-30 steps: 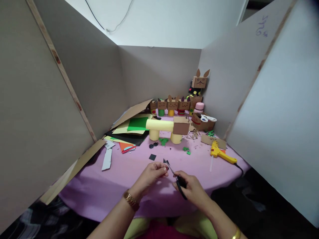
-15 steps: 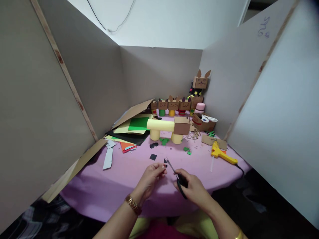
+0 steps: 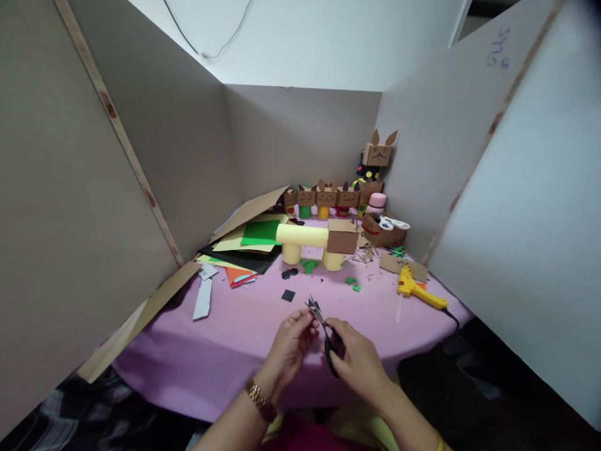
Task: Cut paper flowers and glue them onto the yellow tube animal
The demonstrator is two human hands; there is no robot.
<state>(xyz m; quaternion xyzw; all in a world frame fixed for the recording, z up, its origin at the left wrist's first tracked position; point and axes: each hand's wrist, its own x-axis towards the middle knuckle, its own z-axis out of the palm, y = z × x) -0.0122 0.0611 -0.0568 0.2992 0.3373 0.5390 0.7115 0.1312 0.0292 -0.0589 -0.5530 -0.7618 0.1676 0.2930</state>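
Observation:
My right hand (image 3: 355, 357) grips black-handled scissors (image 3: 323, 326), whose blades stand a little apart and point up and left. Their tips are right at the fingers of my left hand (image 3: 297, 335), which pinch a small black piece of paper (image 3: 315, 305), mostly hidden by fingers and blades. Beyond the hands lies a black paper square (image 3: 288, 295) on the pink cloth. Farther back stands a yellow paper-tube figure (image 3: 303, 235) on short tube legs, with a brown cardboard box (image 3: 342, 237) at its right end.
A yellow glue gun (image 3: 417, 291) lies at the right with its cord. Green paper scraps (image 3: 309, 267) and black cutouts (image 3: 290, 274) lie near the figure. Paper sheets (image 3: 260, 233) are stacked left. Box-headed figures (image 3: 326, 199) line the back, beside a box (image 3: 384, 230) with white scissors (image 3: 394, 223).
The scissors have moved left and closer to my left hand, with the blades now over the black paper at its fingertips. My left hand has shifted slightly right.

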